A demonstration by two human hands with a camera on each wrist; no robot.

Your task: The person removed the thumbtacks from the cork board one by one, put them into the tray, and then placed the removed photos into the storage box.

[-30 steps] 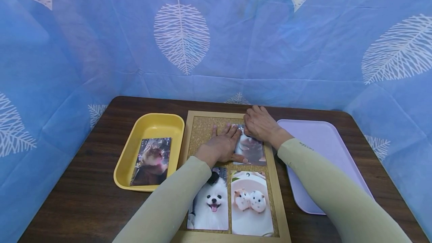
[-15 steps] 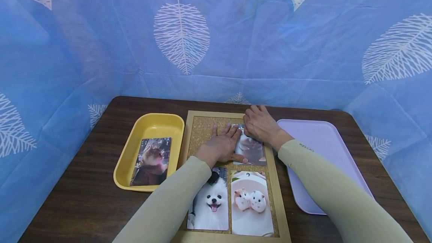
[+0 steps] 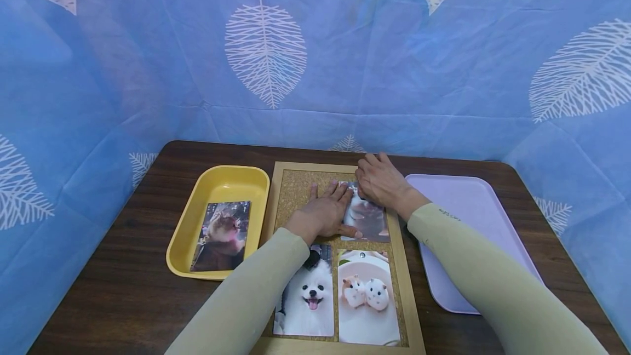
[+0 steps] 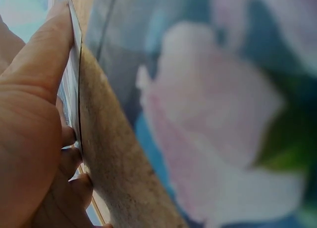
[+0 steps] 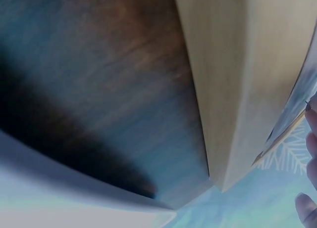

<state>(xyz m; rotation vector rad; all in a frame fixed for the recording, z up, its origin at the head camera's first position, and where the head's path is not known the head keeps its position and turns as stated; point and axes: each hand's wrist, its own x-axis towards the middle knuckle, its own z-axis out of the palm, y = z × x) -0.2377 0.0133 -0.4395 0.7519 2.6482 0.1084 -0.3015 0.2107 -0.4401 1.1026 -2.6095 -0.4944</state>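
Note:
In the head view, my left hand (image 3: 325, 213) lies spread over the cork board (image 3: 296, 188), its fingertips and thumb on the left side of a photo of a pale, furry animal (image 3: 367, 221). The left wrist view has the thumb (image 4: 47, 50) straight along that photo's edge. My right hand (image 3: 382, 182) is bent over the photo's top edge, fingers curled. Its fingertips (image 5: 312, 119) come close to the photo in the right wrist view, and whatever may be between them is hidden. Below lie a white dog photo (image 3: 310, 303) and a hamster photo (image 3: 368, 300).
Left of the board stands a yellow tray (image 3: 219, 179) holding a dark photo of an animal (image 3: 222, 234). A lilac tray (image 3: 453, 196) lies to the right, partly under the right sleeve (image 3: 483, 267). All rest on a dark wooden table (image 3: 113, 267) before a blue leaf-patterned cloth.

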